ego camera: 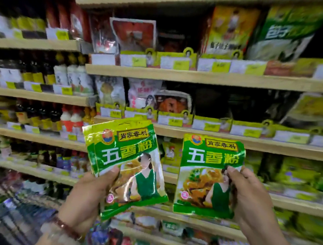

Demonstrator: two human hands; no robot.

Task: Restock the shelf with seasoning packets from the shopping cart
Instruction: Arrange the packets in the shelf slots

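Observation:
My left hand (85, 197) grips a small stack of green seasoning packets (125, 158), thumb pressed on the front one, tilted slightly left. My right hand (250, 200) pinches a single matching green seasoning packet (206, 173) by its right edge, thumb on the front. Both are held up side by side in front of the wooden shelf (230, 141). The shopping cart is out of view.
Wooden shelves run across the view at several heights with yellow price tags (180, 64) along their fronts. Sauce bottles (45, 114) fill the left bays. Assorted seasoning bags (173, 102) stand in the middle, with a dark gap (223, 103) to their right. Green bags (304, 174) lie at right.

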